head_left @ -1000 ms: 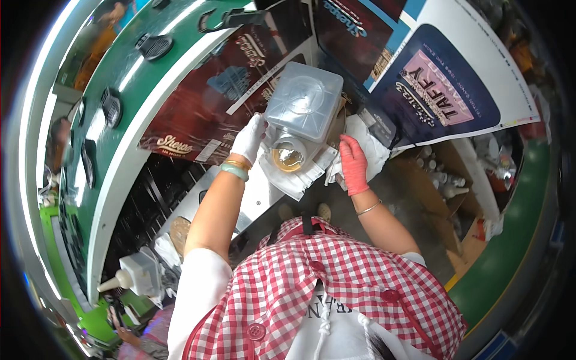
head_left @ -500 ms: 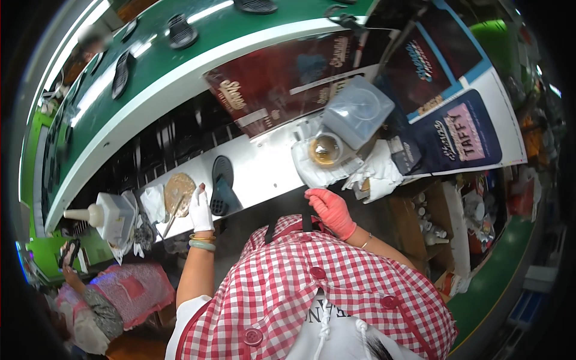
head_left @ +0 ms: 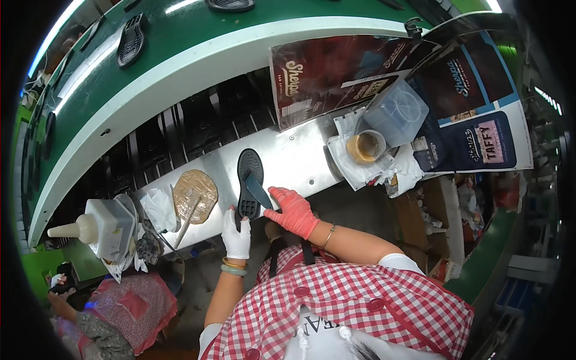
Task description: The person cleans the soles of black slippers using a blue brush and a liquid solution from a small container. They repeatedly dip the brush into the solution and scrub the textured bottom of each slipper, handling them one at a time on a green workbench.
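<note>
A black shoe sole (head_left: 248, 163) lies lengthwise on the metal shelf, its heel end toward me. A dark teal flat piece (head_left: 258, 192) rests slantwise across its middle. My left hand (head_left: 236, 236), in a white glove, is beside the heel end, thumb and fingers apart around its near left corner; whether it touches is unclear. My right hand (head_left: 294, 214), in a red glove, is at the sole's right with thumb and fingers spread, fingertips close to the teal piece. Neither hand has lifted anything.
Left on the shelf are a brownish round pad (head_left: 195, 195) with a thin stick (head_left: 188, 223), white cloth (head_left: 159, 209) and a nozzle bottle (head_left: 108, 229). At right stand a cup of amber liquid (head_left: 366, 147) and a clear plastic container (head_left: 397, 113). Behind runs a green conveyor (head_left: 180, 30) carrying soles.
My view has shifted. My right hand has come to the sole's right side and opened from a closed shape. The left hand has moved from near the round pad to the heel end.
</note>
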Available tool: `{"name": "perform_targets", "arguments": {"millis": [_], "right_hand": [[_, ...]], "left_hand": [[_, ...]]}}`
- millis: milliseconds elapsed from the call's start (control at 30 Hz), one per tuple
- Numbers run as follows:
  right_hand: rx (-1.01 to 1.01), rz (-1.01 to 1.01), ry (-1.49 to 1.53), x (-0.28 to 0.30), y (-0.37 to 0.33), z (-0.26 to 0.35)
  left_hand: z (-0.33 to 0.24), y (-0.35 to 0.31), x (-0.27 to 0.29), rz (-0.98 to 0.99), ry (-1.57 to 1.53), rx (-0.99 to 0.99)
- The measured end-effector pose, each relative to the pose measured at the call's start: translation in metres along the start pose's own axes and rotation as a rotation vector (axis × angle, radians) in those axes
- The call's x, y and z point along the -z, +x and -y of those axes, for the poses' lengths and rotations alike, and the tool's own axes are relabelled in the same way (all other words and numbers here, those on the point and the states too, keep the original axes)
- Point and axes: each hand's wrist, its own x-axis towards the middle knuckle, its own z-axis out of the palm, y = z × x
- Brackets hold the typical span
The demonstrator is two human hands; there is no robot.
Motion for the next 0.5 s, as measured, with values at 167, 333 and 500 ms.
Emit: {"name": "perform_targets", "arguments": {"millis": [167,333,500], "right_hand": [[-0.343,0.058,0.190,-0.019,0.007,0.000],[-0.536,0.111,0.397,-0.034,0.015,-0.006],[-0.623,0.191,0.769,-0.034,0.019,-0.006]], "left_hand": [[0.009,0.008,-0.005,0.063,-0.042,-0.038],[0.017,0.013,0.002,0.096,-0.037,-0.079],[0.014,0.016,0.010,0.146,-0.032,-0.088]]}}
